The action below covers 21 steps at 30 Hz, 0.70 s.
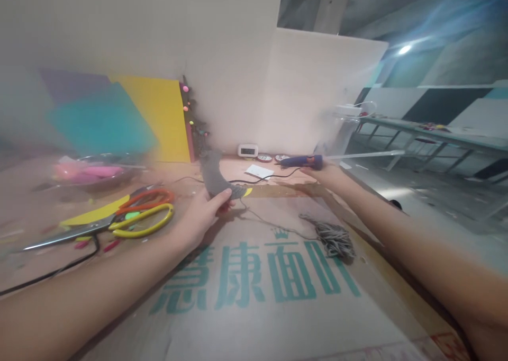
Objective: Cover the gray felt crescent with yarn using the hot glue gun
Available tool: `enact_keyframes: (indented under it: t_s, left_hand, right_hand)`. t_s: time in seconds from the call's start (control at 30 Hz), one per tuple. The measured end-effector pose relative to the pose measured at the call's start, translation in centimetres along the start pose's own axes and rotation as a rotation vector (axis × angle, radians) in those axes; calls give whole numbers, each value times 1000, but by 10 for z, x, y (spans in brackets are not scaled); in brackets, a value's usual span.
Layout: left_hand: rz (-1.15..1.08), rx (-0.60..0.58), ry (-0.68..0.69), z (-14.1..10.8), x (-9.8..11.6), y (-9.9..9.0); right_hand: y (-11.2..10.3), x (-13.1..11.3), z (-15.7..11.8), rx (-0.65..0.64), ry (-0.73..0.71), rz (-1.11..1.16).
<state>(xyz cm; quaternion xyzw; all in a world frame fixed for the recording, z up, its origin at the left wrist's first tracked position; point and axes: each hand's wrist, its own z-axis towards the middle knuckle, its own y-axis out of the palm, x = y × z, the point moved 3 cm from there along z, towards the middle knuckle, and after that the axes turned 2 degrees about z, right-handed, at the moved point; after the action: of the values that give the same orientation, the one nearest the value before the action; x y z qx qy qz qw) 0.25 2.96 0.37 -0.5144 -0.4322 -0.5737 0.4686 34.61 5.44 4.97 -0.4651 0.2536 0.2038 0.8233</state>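
My left hand [216, 205] pinches a curved grey piece [214, 173] wrapped in yarn, with a bit of yellow showing at its lower end. From there a loose grey strand trails right to a small bundle of grey yarn [336, 240] on the board. Farther off to the right, my right hand [313, 173] is closed at a blue hot glue gun [302, 162]; its fingers are partly hidden. A long pale glue stick [365, 154] juts from the gun's rear.
Scissors [143, 220] with orange and yellow handles lie at left beside yellow scraps and a cable. Behind them sits a clear tray [95, 170] of pink pieces. Coloured sheets [166, 117] lean against the wall. A small digital clock [248, 150] and white paper [259, 171] are at the back.
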Motion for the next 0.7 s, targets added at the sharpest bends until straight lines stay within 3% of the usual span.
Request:
enact_keyframes:
  t_s: [0.1,0.43,0.7]
  left_hand:
    - [10,2,-2,0,-1,0]
    - [26,-32,3,0,-2,0]
    - [13,-45,16,-2,1,4]
  right_hand:
    - [6,11,-1,5,38,-30]
    - [25,27,1,-79,-140,-89]
    - [20,37,6,-91,-154,-220]
